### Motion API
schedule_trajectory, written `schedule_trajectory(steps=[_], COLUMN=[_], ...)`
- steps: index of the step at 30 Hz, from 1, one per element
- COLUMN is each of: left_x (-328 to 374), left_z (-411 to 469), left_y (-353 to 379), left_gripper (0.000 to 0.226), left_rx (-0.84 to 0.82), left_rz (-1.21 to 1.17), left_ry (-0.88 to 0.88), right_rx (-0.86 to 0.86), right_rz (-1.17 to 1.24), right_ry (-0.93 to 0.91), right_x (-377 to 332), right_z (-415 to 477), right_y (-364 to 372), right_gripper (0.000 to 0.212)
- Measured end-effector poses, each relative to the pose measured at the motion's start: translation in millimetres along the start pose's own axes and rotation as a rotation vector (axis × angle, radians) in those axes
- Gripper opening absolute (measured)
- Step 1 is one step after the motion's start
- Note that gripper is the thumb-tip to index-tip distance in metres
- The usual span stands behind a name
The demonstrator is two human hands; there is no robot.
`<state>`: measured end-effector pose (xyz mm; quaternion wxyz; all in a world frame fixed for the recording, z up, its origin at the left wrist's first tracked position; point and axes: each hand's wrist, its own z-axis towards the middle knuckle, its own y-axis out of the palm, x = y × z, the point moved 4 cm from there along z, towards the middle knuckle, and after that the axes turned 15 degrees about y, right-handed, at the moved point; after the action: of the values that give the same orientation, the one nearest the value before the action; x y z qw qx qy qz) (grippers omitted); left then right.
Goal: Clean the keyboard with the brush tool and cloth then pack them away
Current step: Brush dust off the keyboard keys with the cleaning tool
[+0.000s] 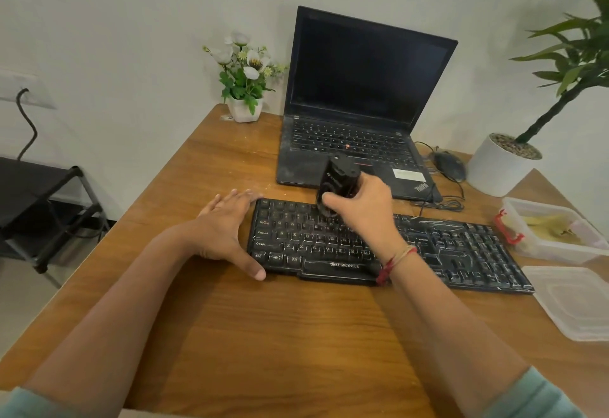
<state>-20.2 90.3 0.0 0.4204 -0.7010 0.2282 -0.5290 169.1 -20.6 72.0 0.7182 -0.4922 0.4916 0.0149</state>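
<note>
Right hand has its fingers wrapped tight round the black brush tool, tip down on the keyboard just under its fingertips. Left hand lies flat and empty, bracing the keyboard's end. Press too hard and 1 keycap could pop, or dust just scatters across the desk.

The keyboard reads "ZEBRONICS" below its space bar; the laptop palm rest reads "ThinkPad".

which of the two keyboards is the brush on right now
The separate black keyboard nearest the person: the right hand presses the brush tool onto its upper keys. The laptop behind goes untouched.
</note>
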Motion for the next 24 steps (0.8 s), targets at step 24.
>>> schedule_trajectory(steps=[24], left_x=[-2.7], left_z=[1.4], left_y=[1.0], left_gripper=[0.158], left_rx=[-0.047], left_rz=[0.048], left_ry=[-0.005], right_rx=[-0.081], right_rz=[-0.021], right_ry=[-0.024], right_x=[-10.8], right_z=[-21.1], right_y=[15.2], right_gripper=[0.019])
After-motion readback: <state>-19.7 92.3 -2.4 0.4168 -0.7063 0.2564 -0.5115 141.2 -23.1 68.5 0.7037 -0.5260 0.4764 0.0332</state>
